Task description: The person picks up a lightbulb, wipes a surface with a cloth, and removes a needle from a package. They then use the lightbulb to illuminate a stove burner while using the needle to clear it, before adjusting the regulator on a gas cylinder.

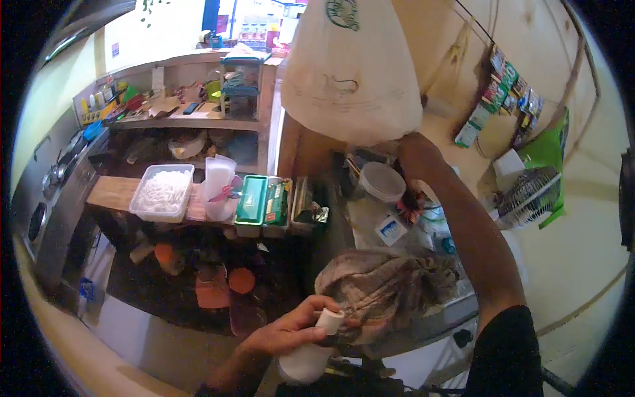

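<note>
My left hand (pixel 297 327) is closed around the neck of a white bottle (pixel 305 364), with thumb and fingers at its short cylindrical top (pixel 330 321). Just beyond those fingers, a crumpled brown checked cloth (pixel 377 284) lies in a heap. My right arm stretches forward over the cluttered counter. The right hand (pixel 418 159) is beside a round clear tub (pixel 382 182), right under the hanging white plastic bag (pixel 350 73); its fingers are mostly hidden. A small blue-and-white packet (pixel 391 229) lies below the tub.
To the left, a tub of white powder (pixel 162 192), a clear pitcher (pixel 219 188) and a green-lidded box (pixel 252 202) line a wooden shelf. A fan (pixel 529 197) stands at the right wall near hanging sachets (pixel 499 89). Orange containers (pixel 212 287) sit low down.
</note>
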